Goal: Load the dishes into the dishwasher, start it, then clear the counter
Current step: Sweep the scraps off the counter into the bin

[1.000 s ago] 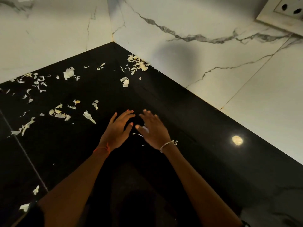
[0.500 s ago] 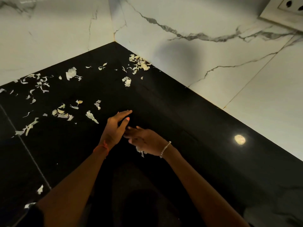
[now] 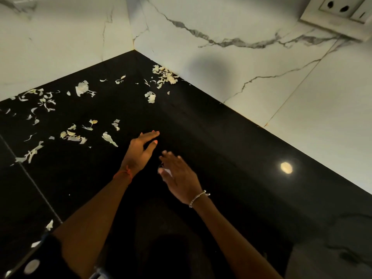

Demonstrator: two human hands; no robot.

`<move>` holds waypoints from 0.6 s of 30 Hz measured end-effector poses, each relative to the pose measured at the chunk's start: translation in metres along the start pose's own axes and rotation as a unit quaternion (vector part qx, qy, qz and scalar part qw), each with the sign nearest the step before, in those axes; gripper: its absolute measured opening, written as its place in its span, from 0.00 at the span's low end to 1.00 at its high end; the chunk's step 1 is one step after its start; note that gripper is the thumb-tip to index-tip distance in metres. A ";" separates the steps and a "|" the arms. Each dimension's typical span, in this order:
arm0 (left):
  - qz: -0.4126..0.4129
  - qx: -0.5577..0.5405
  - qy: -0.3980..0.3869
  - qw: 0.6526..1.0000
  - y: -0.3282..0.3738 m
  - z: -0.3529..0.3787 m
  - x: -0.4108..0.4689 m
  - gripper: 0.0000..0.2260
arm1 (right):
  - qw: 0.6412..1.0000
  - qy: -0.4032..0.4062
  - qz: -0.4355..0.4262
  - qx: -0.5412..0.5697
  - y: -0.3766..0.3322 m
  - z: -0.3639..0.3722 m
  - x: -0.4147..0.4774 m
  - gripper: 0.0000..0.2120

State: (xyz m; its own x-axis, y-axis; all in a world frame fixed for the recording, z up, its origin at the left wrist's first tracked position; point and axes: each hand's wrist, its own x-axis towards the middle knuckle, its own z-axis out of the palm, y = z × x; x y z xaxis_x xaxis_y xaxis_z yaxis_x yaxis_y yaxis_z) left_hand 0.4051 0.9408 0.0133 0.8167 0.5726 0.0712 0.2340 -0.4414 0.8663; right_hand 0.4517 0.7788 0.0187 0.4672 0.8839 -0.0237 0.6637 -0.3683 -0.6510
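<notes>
Because the right hand (image 3: 180,176) is smeared by motion, its fingertips are hard to make out. Its fingers look stretched out rather than curled, palm down just above the black bench (image 3: 211,137). A small pale bit (image 3: 165,171) shows at its thumb side; whether the hand touches it I cannot tell. The left hand (image 3: 140,153) is sharper: fingers straight and together, thumb apart, gripping nothing, its edge turned toward the bench. The two hands are near each other but apart.

Both forearms run out of the bottom edge, and a wall socket (image 3: 340,15) is cut off at the top right corner. At the lower left some pale blurred shapes cannot be identified.

The peel scraps (image 3: 109,138) lie scattered over the left and far part of the bench. The nearest one is just to the left of the left hand, not touching it. A denser heap (image 3: 164,74) sits against the marble wall (image 3: 221,21) near the corner, well beyond both hands. The stretch of bench to the right of the right hand carries only a round light reflection (image 3: 286,167).
</notes>
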 end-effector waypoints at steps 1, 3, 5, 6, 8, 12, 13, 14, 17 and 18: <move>0.002 0.012 -0.009 1.000 0.001 0.000 0.001 0.16 | 0.998 0.003 -0.007 0.055 -0.004 0.001 -0.003 0.20; 0.006 0.038 -0.037 0.999 0.003 0.000 -0.002 0.17 | 0.986 0.039 0.015 0.160 -0.003 -0.003 -0.005 0.18; -0.001 0.041 -0.047 0.998 0.007 0.003 -0.012 0.16 | 0.988 0.071 0.035 0.135 0.002 -0.009 0.001 0.18; -0.006 0.039 -0.044 0.998 0.009 0.005 -0.019 0.15 | 0.992 0.058 0.045 0.102 0.005 -0.011 0.005 0.19; 0.009 0.071 -0.038 0.997 0.010 0.009 -0.040 0.16 | 0.999 0.000 0.045 0.005 0.004 -0.009 0.007 0.21; 0.040 0.149 -0.056 0.986 0.005 0.011 -0.078 0.17 | 0.995 -0.030 0.009 -0.090 -0.004 0.010 -0.009 0.23; 0.040 0.144 -0.054 0.987 0.005 0.011 -0.086 0.18 | 0.996 -0.030 0.004 -0.085 -0.007 0.012 -0.017 0.23; 0.052 0.143 -0.045 0.987 0.005 0.010 -0.094 0.18 | 0.996 -0.032 0.003 -0.082 -0.008 0.015 -0.025 0.23; 0.091 0.139 -0.022 0.986 0.005 0.010 -0.119 0.17 | 0.998 -0.040 -0.004 -0.041 -0.013 0.017 -0.050 0.21; 0.076 0.122 -0.029 0.989 0.007 0.010 -0.128 0.19 | 0.999 -0.047 0.012 0.018 -0.015 0.015 -0.057 0.20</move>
State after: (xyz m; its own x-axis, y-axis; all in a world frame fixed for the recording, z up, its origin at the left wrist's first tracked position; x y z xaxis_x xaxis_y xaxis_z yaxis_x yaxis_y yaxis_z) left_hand 0.3072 0.8577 0.0057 0.8793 0.4494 0.1577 0.2204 -0.6774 0.7018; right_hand 0.4063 0.7387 0.0180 0.4252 0.8985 -0.1089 0.6306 -0.3804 -0.6765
